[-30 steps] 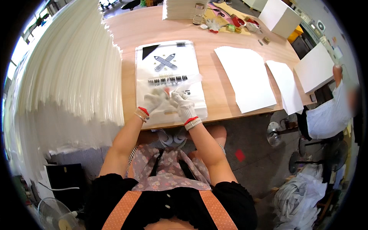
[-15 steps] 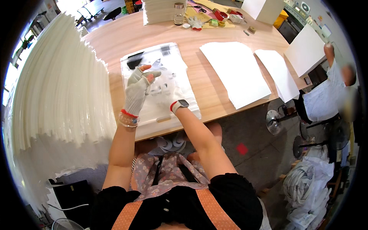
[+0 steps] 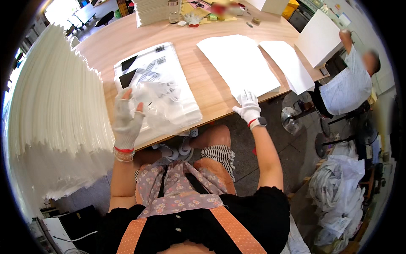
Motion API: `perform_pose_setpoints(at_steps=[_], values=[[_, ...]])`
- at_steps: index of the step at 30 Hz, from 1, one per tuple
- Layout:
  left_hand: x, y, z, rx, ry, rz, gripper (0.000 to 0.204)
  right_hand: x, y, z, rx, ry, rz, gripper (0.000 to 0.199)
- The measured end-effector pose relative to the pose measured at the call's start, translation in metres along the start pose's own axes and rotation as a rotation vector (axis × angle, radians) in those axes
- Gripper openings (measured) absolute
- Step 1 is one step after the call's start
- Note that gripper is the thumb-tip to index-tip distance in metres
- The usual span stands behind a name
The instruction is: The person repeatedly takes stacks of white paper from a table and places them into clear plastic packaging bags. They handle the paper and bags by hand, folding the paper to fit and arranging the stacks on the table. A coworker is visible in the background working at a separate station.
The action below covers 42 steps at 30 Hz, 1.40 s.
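Now both hands are gloved in white and work well apart. The left hand [image 3: 125, 120] is raised over the near edge of the table [image 3: 203, 74], fingers bent and closed on a clear bag [image 3: 163, 108], which it holds up by its left edge. The bag hangs crumpled and see-through above a stack of printed bags [image 3: 150, 80] that lies flat on the wood, white with black marks on top. The lifted bag covers the near half of that stack and seems to touch it at the lower right, though the exact contact cannot be told.

The right hand [image 3: 247, 106] lies palm down with fingers spread on the near corner of a pile of white sheets [image 3: 237, 63], just at the table's front edge. It grips nothing. A dark watch sits on that wrist. A second pile of white sheets [image 3: 287, 63] lies just beside the first, to the right.

To the person's left a tall fan of white sheets [image 3: 50, 97] fills the view. At the far edge of the table stand another white stack [image 3: 152, 10] and some small clutter. A co-worker [image 3: 351, 82] in a pale shirt sits at the right end, holding a white board [image 3: 319, 38].
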State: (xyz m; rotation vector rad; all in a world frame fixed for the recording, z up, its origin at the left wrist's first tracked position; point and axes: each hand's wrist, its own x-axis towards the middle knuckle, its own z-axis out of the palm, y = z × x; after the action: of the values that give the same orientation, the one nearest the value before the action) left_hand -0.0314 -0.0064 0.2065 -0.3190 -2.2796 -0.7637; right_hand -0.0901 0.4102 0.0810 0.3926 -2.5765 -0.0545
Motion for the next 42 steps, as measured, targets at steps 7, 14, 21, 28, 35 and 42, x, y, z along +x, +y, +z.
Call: perform_pose_setpoints(at_steps=[7, 14, 21, 28, 35, 42], values=[[-0.010, 0.026, -0.013, -0.396, -0.139, -0.167, 0.025, 0.041, 0.059, 0.014, 0.560, -0.418, 0.394, 0.044], [-0.061, 0.079, 0.123, -1.648, -0.708, -1.130, 0.034, 0.006, -0.022, -0.008, -0.180, -0.088, -0.101, 0.032], [-0.077, 0.051, 0.105, -1.285, -0.890, -1.146, 0.052, -0.057, -0.036, -0.078, 1.271, -0.455, 0.066, 0.034], [-0.141, 0.091, 0.094, 0.079, -0.771, 0.028, 0.061, -0.083, -0.150, -0.069, 2.029, -0.194, 0.869, 0.045], [-0.091, 0.061, 0.064, -0.253, -0.485, 0.219, 0.062, -0.078, -0.162, -0.033, 1.554, 0.018, 0.771, 0.036], [0.044, -0.039, -0.002, -0.499, -0.453, -0.501, 0.045, -0.071, -0.128, -0.151, 1.095, -0.001, 0.376, 0.018]])
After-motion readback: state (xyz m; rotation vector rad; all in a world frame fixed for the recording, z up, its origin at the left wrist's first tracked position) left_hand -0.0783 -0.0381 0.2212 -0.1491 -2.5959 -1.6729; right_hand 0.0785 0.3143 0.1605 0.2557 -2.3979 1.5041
